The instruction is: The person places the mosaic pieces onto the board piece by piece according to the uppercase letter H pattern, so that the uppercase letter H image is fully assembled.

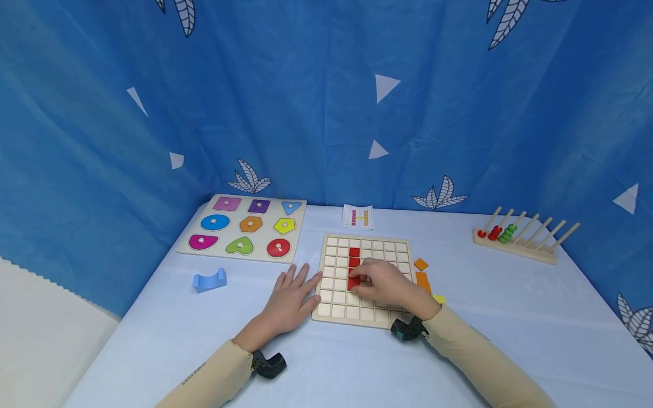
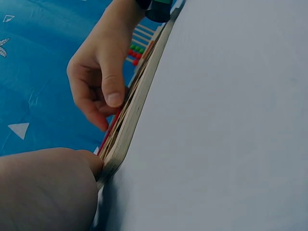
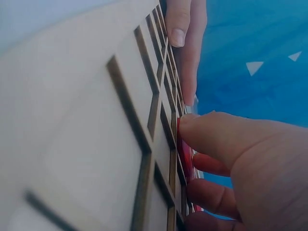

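Note:
A wooden grid board (image 1: 339, 311) lies flat on the table, with red square tiles (image 1: 354, 252) in one column of its cells. My right hand (image 1: 385, 281) reaches over the board from the right. Its thumb and curled fingers pinch a red tile (image 3: 185, 151) low in that column, partly hidden by the fingers. My left hand (image 1: 288, 303) lies palm down with fingers spread, its fingertips and thumb at the board's left edge. In the left wrist view the board stands edge-on beneath the right hand's fingers.
Orange tiles (image 1: 423, 281) and a yellow piece (image 1: 439, 298) lie right of the board. Behind it is a pattern card (image 1: 358, 217). A shape puzzle (image 1: 195, 253) and a light-blue block (image 1: 210, 281) stand left, a peg rack with beads (image 1: 515, 247) far right.

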`<state>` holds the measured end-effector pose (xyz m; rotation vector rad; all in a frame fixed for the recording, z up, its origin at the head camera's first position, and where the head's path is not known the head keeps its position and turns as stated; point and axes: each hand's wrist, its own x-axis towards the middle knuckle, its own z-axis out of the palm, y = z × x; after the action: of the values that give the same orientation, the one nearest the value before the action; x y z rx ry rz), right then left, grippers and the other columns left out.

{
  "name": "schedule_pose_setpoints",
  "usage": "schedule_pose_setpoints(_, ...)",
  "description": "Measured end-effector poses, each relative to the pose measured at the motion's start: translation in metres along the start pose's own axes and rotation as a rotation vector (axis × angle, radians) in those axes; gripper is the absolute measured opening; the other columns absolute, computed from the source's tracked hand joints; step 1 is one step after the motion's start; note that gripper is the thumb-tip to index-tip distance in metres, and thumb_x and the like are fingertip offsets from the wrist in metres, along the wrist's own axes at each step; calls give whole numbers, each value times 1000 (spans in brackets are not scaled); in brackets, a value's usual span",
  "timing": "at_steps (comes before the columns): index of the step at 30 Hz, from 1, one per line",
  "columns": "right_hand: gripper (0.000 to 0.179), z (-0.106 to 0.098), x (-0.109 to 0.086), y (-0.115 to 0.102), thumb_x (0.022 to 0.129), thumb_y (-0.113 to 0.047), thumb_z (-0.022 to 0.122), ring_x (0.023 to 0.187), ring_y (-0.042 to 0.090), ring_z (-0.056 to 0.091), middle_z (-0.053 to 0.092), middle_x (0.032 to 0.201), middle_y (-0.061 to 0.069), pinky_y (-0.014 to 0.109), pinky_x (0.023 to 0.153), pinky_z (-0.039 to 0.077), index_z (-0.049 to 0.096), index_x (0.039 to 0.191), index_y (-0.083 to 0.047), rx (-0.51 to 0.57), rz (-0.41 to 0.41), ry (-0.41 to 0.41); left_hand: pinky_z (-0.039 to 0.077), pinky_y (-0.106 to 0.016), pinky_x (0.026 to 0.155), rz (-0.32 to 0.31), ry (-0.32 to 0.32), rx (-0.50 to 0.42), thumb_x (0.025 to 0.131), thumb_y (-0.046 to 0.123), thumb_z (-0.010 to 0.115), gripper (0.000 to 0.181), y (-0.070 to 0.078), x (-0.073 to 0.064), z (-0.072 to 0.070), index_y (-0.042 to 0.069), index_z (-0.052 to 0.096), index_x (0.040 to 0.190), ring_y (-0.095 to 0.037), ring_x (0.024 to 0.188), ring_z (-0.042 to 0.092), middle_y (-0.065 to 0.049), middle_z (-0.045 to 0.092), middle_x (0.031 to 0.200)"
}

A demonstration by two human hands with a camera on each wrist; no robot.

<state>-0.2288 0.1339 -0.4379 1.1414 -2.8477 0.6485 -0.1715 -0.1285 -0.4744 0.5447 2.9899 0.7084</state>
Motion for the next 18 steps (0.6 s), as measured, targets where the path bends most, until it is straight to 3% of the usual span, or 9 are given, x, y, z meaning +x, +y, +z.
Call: schedule_pose_setpoints(18, 21, 0, -1, 0, 86, -23, 81, 72, 4, 49, 67, 87, -7, 20, 65, 44, 78, 105, -15, 8, 1, -4, 13, -68, 124, -14, -8, -5, 103, 35, 53, 55, 2, -1, -2, 16, 46, 155, -49, 156, 16, -21, 32, 166)
